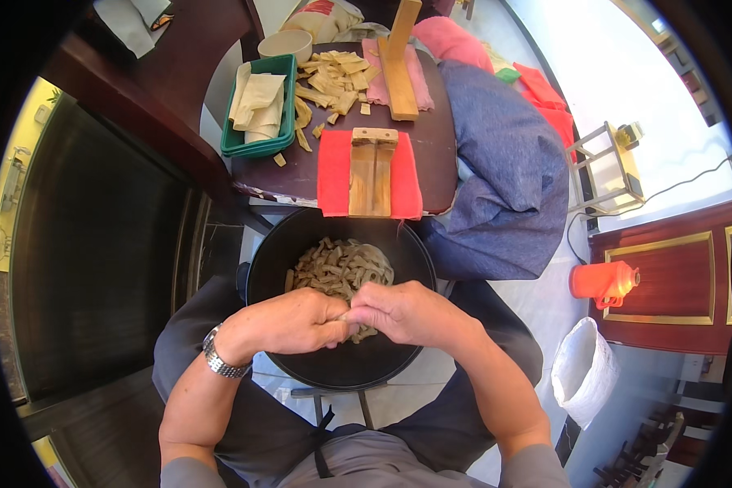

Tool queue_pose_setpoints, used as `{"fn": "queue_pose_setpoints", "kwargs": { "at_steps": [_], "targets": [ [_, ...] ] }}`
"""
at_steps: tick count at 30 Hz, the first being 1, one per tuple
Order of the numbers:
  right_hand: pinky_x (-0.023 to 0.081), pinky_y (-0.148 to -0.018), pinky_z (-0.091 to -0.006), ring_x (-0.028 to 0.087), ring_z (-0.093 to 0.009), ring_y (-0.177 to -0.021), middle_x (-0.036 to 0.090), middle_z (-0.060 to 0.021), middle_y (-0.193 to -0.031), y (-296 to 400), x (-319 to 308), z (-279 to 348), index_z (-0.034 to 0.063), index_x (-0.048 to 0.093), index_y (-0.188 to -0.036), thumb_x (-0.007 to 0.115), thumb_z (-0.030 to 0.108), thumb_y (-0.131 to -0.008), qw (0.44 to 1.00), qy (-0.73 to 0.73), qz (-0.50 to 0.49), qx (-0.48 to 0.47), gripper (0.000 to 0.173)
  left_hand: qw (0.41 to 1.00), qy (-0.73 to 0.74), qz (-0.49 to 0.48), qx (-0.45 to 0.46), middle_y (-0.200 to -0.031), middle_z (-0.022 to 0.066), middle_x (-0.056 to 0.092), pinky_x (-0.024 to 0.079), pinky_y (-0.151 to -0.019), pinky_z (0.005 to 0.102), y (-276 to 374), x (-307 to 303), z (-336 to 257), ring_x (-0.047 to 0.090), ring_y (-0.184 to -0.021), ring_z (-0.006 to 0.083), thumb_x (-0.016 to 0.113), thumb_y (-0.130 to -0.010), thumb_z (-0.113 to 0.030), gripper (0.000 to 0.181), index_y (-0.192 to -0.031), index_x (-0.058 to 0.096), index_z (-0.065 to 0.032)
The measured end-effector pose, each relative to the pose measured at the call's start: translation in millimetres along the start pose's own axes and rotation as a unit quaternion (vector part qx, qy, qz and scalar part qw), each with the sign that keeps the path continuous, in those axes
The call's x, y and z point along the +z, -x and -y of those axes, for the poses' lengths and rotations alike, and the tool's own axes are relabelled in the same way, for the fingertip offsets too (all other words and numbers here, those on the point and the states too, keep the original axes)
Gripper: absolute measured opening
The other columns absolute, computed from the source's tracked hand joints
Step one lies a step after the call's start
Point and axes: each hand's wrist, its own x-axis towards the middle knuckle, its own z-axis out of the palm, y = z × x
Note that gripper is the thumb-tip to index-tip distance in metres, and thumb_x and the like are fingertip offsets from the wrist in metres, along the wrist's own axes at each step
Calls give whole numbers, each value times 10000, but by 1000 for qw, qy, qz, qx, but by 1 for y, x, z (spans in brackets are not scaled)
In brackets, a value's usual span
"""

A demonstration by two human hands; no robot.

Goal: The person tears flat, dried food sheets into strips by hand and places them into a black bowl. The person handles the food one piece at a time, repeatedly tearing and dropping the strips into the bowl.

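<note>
My left hand (305, 320), with a metal-band watch (219, 354) on its wrist, meets my right hand (396, 311) over a round black pan (274, 244). The fingertips of both pinch a small pale piece (343, 317), mostly hidden by the fingers. Beneath them in the pan lies a heap of brownish-grey strips (335, 262). Beyond the pan, at the front edge of a dark red stool or chair seat (433, 177), a wooden block tool (372, 177) rests on a red cloth (335, 171). Behind it lie dry yellowish flat pieces (338, 73).
Green plastic trays (256, 146) hold folded pale sheets (265, 104). A cream bowl (287, 44) stands behind them. A wooden L-shaped piece (402, 85) lies on pink cloth. Blue cloth (500, 158) drapes at the right. A red thermos (598, 283) and a white sack (585, 366) stand farther right.
</note>
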Motion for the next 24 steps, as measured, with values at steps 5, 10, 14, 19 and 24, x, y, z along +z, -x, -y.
{"fn": "queue_pose_setpoints", "kwargs": {
  "at_steps": [5, 10, 14, 19, 24],
  "targets": [
    [540, -600, -419, 689, -363, -689, 672, -135, -754, 9, -9, 16, 92, 642, -1016, 688, 253, -1012, 1000, -2, -3, -18, 167, 997, 32, 65, 10, -725, 44, 676, 489, -625, 303, 14, -20, -5, 631, -667, 137, 601, -1049, -264, 321, -868, 657, -5],
    [528, -567, -419, 678, -372, -666, 654, -136, -732, 6, -17, 30, 83, 632, -1000, 694, 255, -1007, 996, 82, -4, -18, 182, 999, 37, 27, -21, -682, 12, 606, 450, -593, 296, 18, -40, -5, 551, -633, 107, 651, -1007, -244, 278, -859, 663, -10],
    [530, -571, -430, 668, -386, -660, 649, -136, -734, 1, -24, 21, 71, 627, -992, 705, 241, -1000, 988, 119, -90, -24, 187, 995, -20, -80, 51, -740, 17, 594, 458, -632, 306, 2, -42, -7, 548, -708, 110, 664, -1009, -283, 269, -930, 666, -26],
    [565, -700, -462, 698, -373, -833, 688, -163, -907, -19, -43, -12, 66, 693, -1165, 688, 163, -984, 950, 156, -254, -95, 206, 971, -29, -207, 112, -1012, 5, 590, 467, -850, 262, -30, -55, -6, 512, -946, 92, 614, -1075, -210, 246, -1258, 629, -47],
    [574, -708, -434, 700, -332, -828, 699, -138, -896, -36, -62, -33, 85, 742, -1177, 702, 144, -963, 922, 248, -296, -37, 225, 934, -13, -339, 108, -1061, 12, 635, 489, -881, 265, -65, -71, -17, 582, -981, 107, 651, -1043, -173, 229, -1216, 687, -28]
  ]
}}
